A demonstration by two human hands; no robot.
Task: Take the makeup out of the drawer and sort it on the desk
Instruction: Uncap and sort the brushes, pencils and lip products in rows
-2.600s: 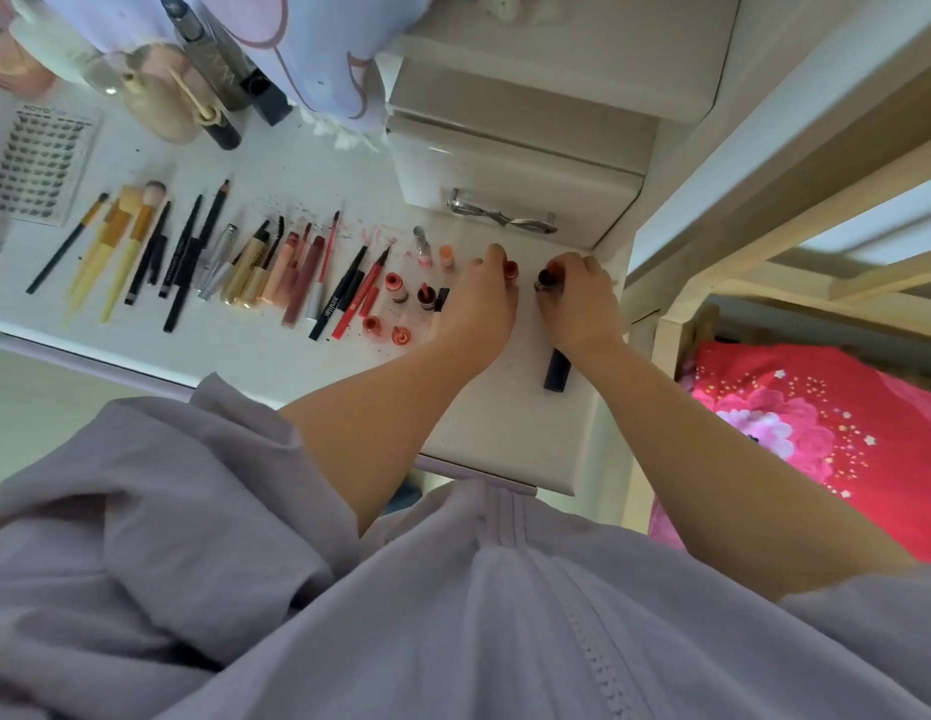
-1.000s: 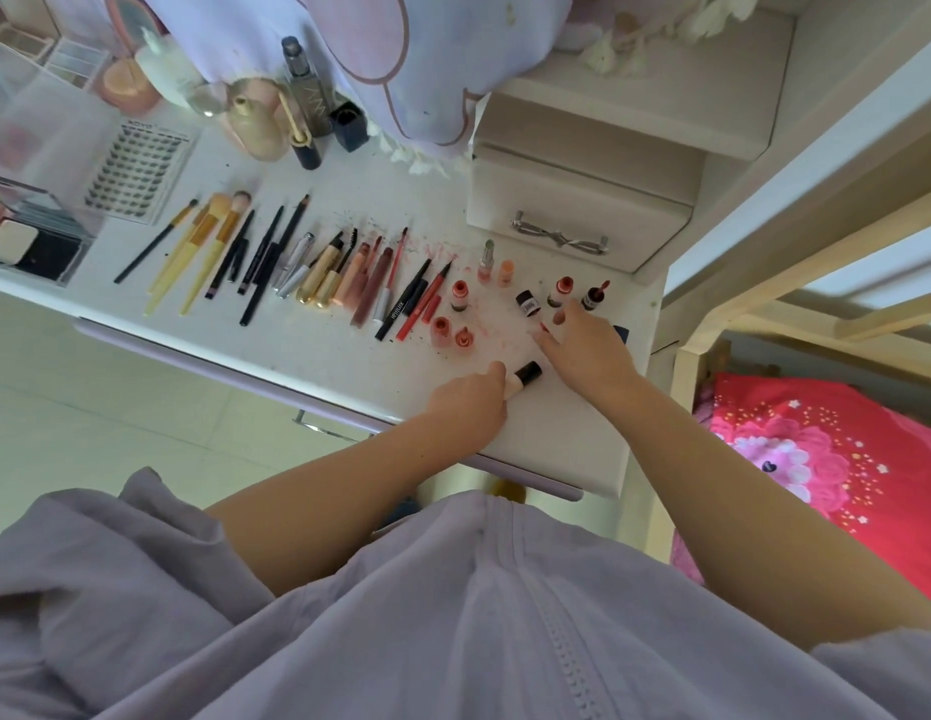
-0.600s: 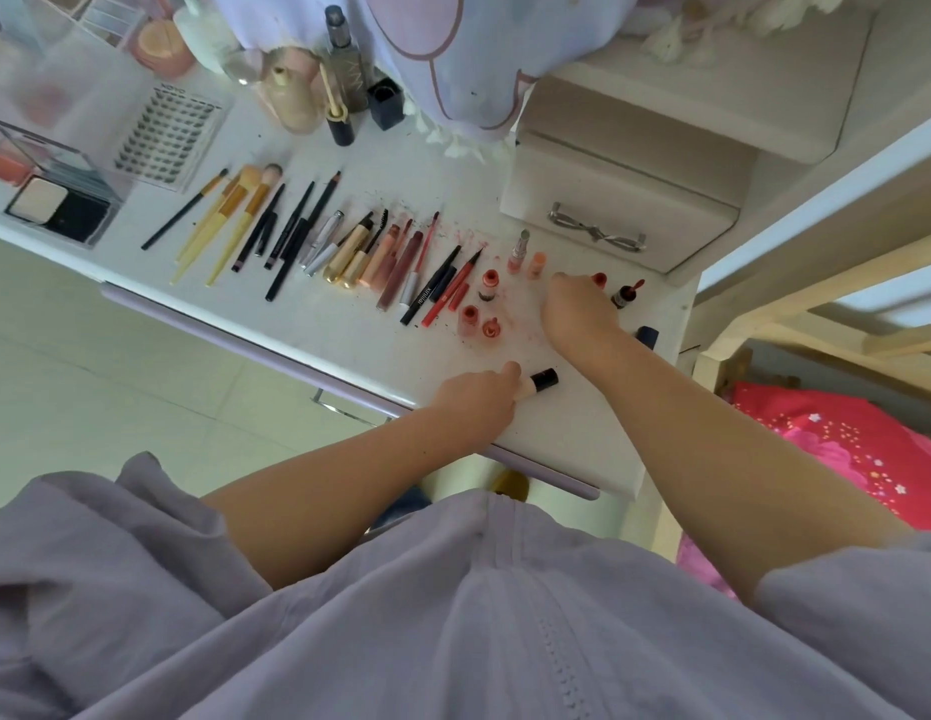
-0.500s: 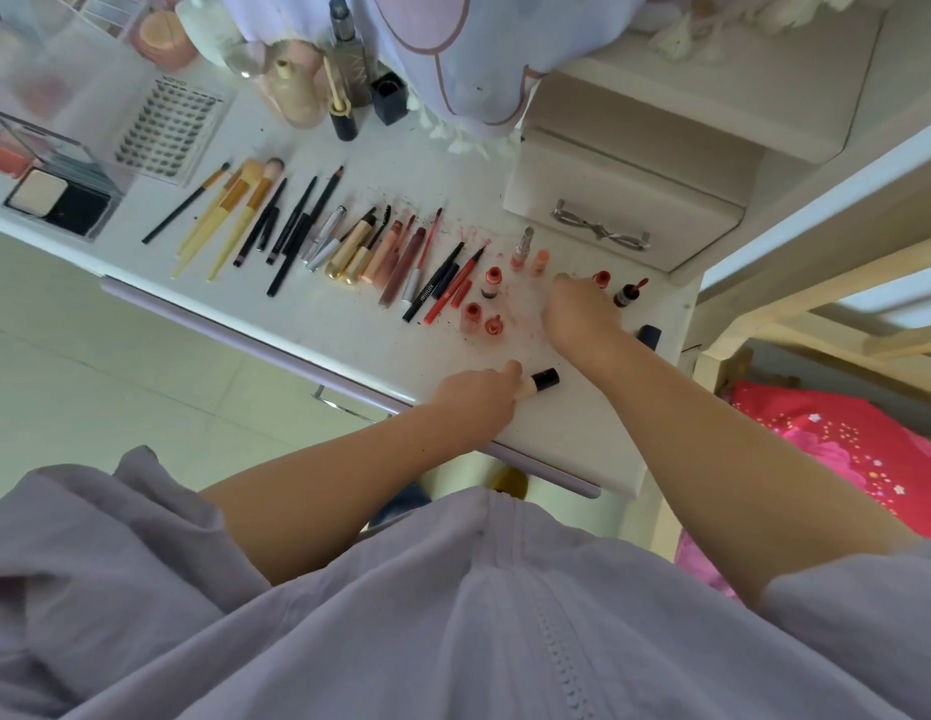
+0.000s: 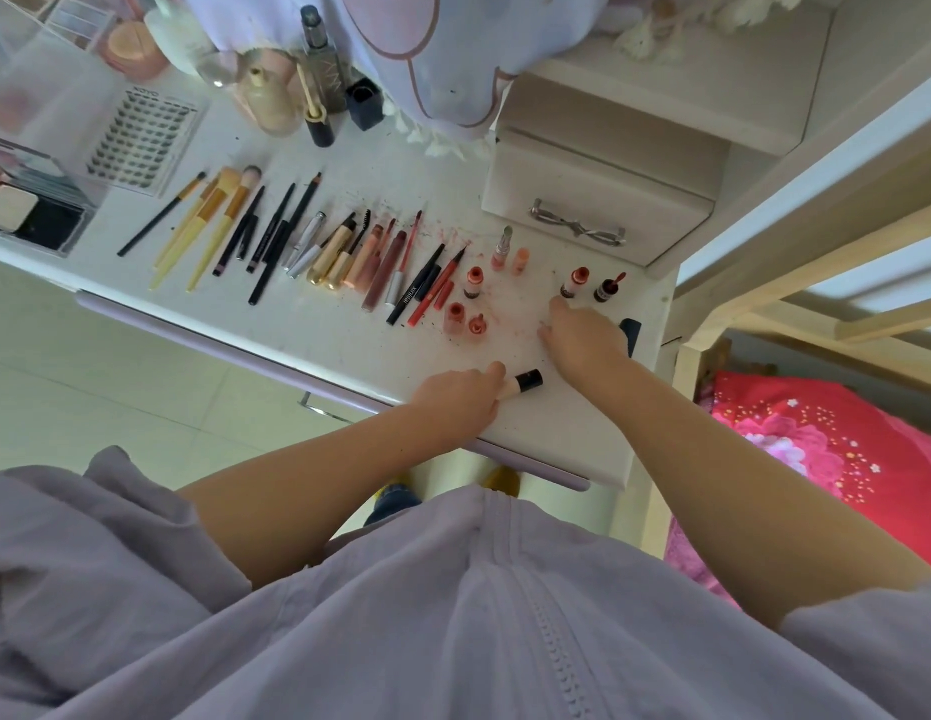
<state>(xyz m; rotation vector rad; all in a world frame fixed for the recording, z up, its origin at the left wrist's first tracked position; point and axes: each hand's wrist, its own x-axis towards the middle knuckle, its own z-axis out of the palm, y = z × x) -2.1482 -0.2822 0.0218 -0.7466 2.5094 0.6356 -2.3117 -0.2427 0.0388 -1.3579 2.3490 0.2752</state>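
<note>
Red-capped lipstick samples now stand in a small cluster at the right end of the bench (image 5: 556,449), and the change of the last few seconds is plain. Both hands were working together up among the little tubes; the left hand (image 5: 460,400) has since dropped to the near edge and picked up a cream tube with a black cap (image 5: 523,383), while the right hand (image 5: 582,340) has gone back up to the upright pieces. Over the last half second almost nothing moves.

Left fingers are curled round the cream body of the tube, its black cap sticking out to the right, low over the bench. Right fingers are loosely bent, the forefinger (image 5: 556,305) touching the base of a white red-topped tube (image 5: 575,283); they hold nothing that I can see. A dark bottle with a red top (image 5: 607,288) stands just beside that tube.

My judgement: the sorting is far along, and the held tube is one of the last strays awaiting a place.

Brushes (image 5: 208,220), pencils and liners (image 5: 276,233) and lip tubes (image 5: 375,262) lie in a neat slanted row to the left. Red smears mark the white surface around the small pots (image 5: 466,319).
</note>
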